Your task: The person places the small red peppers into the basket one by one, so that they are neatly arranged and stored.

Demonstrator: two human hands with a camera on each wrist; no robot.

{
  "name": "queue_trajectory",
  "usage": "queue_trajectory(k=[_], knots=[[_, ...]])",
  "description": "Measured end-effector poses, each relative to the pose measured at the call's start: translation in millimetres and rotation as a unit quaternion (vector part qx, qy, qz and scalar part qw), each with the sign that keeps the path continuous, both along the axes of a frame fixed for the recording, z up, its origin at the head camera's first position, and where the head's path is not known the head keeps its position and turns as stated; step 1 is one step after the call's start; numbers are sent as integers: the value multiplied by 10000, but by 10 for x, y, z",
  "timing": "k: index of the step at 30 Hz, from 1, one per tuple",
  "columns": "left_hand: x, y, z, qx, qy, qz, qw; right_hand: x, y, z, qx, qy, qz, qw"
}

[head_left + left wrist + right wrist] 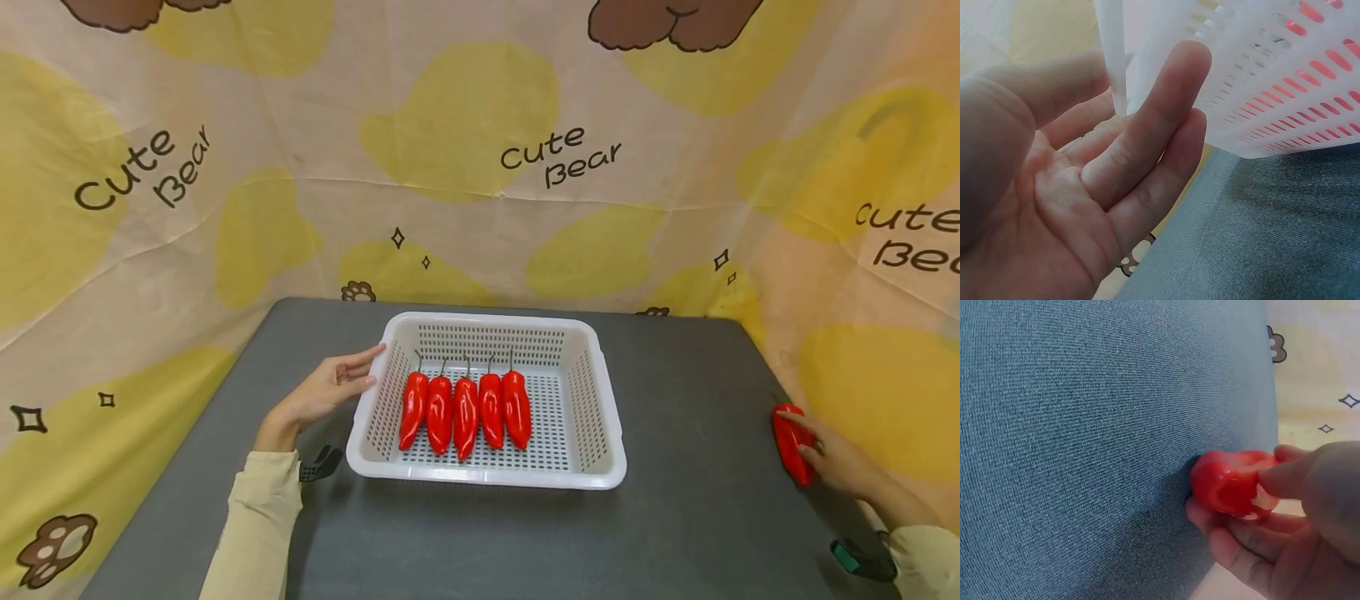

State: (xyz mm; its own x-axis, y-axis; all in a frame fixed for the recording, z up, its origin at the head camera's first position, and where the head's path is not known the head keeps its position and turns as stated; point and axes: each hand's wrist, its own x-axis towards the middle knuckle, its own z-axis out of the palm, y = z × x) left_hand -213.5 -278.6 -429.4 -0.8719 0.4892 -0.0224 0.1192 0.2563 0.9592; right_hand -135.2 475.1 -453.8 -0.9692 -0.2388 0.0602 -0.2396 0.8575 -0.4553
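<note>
My left hand (327, 389) is at the left end of a white perforated plastic basket (487, 477). In the left wrist view, its fingers (1175, 87) curl in under the basket's rim while the thumb meets the rim from outside. Several glossy red peppers (467, 417) with green stems lie side by side inside the basket, stems toward the far wall. Far to the right, my right hand (842, 458) grips another red pepper (789, 442) at the table's right edge. The right wrist view shows this pepper (1225, 484) between thumb and fingers, close over the table.
The basket stands on a dark grey table (690, 433), and its right part shows bare slotted floor beside the peppers. A patterned cloth (457, 125) hangs behind the table and along both sides. Black wrist devices (321, 464) are worn on both wrists.
</note>
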Motion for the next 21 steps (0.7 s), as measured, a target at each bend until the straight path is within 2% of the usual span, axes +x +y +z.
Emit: queue_trajectory(k=[9, 15, 21], knots=[[-3, 5, 18, -89, -2, 60, 9999, -84, -2, 75, 325, -606, -174, 9975], [-5, 11, 18, -32, -32, 39, 10000, -111, 17, 91, 306, -748, -306, 9963], [2, 12, 17, -62, -41, 50, 10000, -126, 13, 59, 178, -654, -191, 9975]])
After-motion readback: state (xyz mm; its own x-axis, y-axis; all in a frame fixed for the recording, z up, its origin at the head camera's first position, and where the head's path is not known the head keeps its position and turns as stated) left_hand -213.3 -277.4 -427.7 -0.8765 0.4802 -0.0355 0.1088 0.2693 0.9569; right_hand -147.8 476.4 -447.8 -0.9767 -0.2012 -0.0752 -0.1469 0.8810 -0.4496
